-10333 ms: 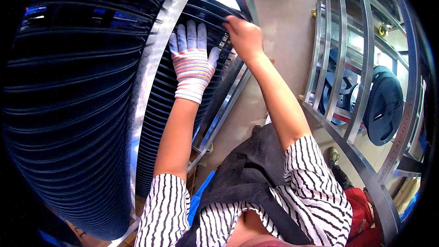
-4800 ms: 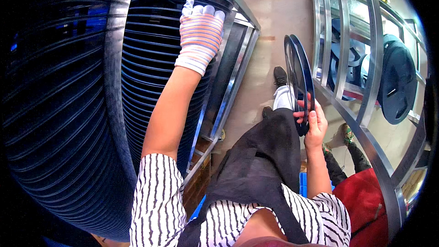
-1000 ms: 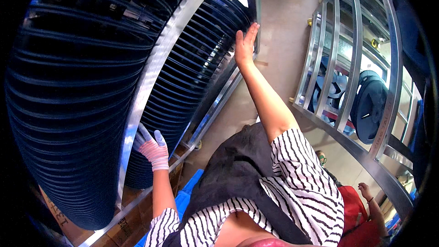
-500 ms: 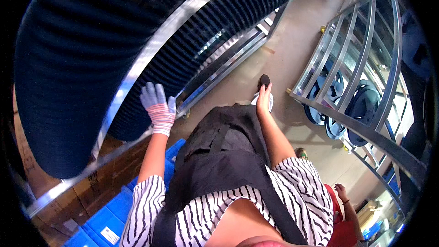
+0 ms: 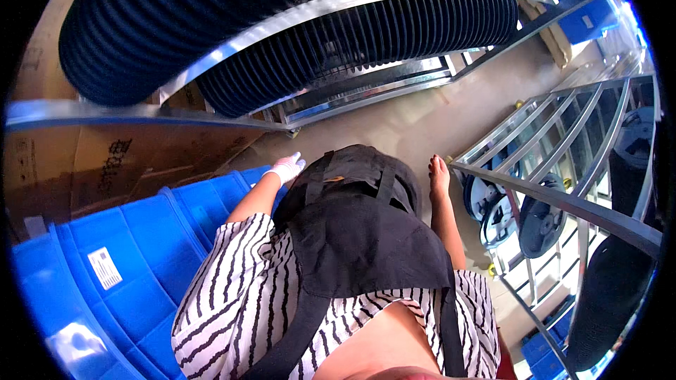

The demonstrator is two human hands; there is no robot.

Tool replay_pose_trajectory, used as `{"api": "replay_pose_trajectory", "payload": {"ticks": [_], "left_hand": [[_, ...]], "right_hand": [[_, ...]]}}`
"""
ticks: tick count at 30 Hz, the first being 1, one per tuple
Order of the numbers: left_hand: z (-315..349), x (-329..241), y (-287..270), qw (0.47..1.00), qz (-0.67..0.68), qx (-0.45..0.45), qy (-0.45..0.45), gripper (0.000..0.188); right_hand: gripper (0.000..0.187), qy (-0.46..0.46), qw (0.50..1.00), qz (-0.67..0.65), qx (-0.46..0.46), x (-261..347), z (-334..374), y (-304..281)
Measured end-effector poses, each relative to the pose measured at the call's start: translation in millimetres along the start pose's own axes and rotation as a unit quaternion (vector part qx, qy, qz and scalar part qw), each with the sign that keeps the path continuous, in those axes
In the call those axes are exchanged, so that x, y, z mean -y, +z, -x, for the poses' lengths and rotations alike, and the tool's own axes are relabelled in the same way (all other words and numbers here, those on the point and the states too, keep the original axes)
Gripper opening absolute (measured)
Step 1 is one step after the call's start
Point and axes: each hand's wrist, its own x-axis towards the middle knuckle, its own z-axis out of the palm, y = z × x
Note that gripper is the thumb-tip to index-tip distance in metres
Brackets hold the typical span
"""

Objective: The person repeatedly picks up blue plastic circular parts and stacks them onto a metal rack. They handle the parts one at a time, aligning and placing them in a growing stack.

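Several cardboard boxes (image 5: 186, 151) stand at the far left, and dark printing (image 5: 115, 164) runs sideways across the side of one. Below them, blue bins (image 5: 151, 253) sit side by side; the nearer one carries a white label (image 5: 105, 268) with black lines too small to make out. Above the boxes and stretching toward the right, two packed rows of dark reels curve across the top: a larger upper row (image 5: 176, 35) and a lower row (image 5: 380, 39), with a pale metal bar (image 5: 282, 22) between them.

The left hand (image 5: 289, 167), in a pale glove, is near the end of the blue bins and close beside the black apron (image 5: 366, 246). Its fingers are loosely extended and nothing shows in its grasp; whether it touches the apron, I cannot tell. A striped shirt (image 5: 222, 295) shows around the apron.

Right of the apron, the bare right hand (image 5: 439, 176) has its fingers near together and slightly bent, holding nothing that shows. It is just beside the corner of a metal rack (image 5: 549, 195), with a narrow gap between. Several loose reels (image 5: 542, 222) stand upright within the rack's frame. Beyond, at upper right, another blue bin (image 5: 586, 22) bears a small white tag (image 5: 587, 22).
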Motion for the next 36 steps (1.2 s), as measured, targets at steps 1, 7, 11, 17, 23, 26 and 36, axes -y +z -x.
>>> {"api": "replay_pose_trajectory", "payload": {"ticks": [1, 7, 11, 17, 23, 26, 36], "left_hand": [[0.8, 3.5, 8.8, 0.999, 0.042, -0.015, 0.002, 0.062], [12.1, -7.9, 38.9, 0.992, 0.113, -0.006, 0.062, 0.062], [54.9, -18.4, 55.1, 0.994, 0.075, 0.038, 0.064, 0.064], [74.9, 27.1, 95.8, 0.991, 0.128, 0.030, 0.031, 0.062], [43.5, 85.3, 133.4, 0.982, 0.185, 0.021, 0.024, 0.065], [68.1, 64.3, 97.1, 0.974, 0.225, -0.005, 0.022, 0.061], [64.1, 90.4, 9.5, 0.895, 0.336, -0.292, 0.000, 0.077]], "right_hand": [[0.042, 0.000, 1.000, -0.002, 0.008, -1.1, 9.0, -5.5], [0.042, 0.075, 0.997, 0.030, 0.022, -51.5, 65.2, -9.7], [0.041, 0.127, 0.990, 0.042, 0.031, -89.4, 118.2, -26.9], [0.041, 0.099, 0.985, 0.125, 0.062, -116.4, 142.6, -47.0], [0.040, 0.069, 0.989, 0.121, 0.054, -102.9, 152.8, -49.5], [0.039, 0.052, 0.987, 0.145, 0.041, -106.6, 148.5, -39.6], [0.041, -0.044, 0.956, 0.259, 0.132, -59.5, 114.2, 43.8]]}}
